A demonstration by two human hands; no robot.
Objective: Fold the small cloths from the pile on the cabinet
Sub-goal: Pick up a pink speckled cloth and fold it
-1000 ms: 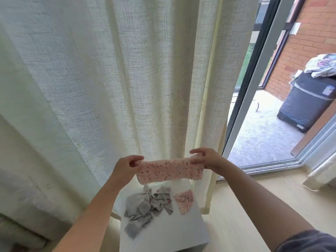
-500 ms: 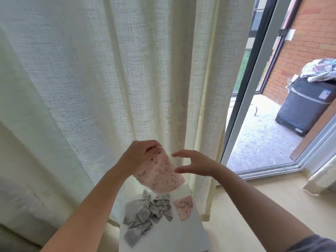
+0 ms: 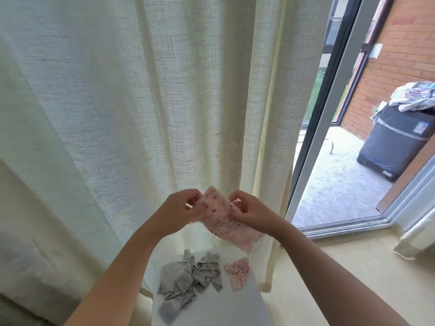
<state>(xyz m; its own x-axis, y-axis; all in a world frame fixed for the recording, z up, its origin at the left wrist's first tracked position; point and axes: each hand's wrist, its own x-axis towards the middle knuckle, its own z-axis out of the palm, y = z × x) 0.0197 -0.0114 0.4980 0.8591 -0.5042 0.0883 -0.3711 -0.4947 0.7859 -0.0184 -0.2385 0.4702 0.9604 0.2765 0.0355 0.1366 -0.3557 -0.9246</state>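
A small pink speckled cloth [image 3: 226,220] hangs in the air above the white cabinet [image 3: 226,309], doubled over and sloping down to the right. My left hand [image 3: 181,209] pinches its upper left edge. My right hand [image 3: 249,211] pinches its upper right edge. Both hands are close together. Below on the cabinet top lies a pile of several crumpled grey cloths [image 3: 186,283] with scalloped edges. A folded pink speckled cloth [image 3: 237,272] lies flat just right of the pile.
A cream curtain [image 3: 141,102] hangs right behind the cabinet and fills the left and middle. A sliding glass door [image 3: 329,118] stands open at the right onto a concrete balcony with a dark bin [image 3: 395,142]. Pale wooden floor [image 3: 353,274] lies right of the cabinet.
A second ago both hands held the pink cloth stretched out as a long strip. The left hand then held it alone, doubled over. Now the right hand grips it again, close to the left.
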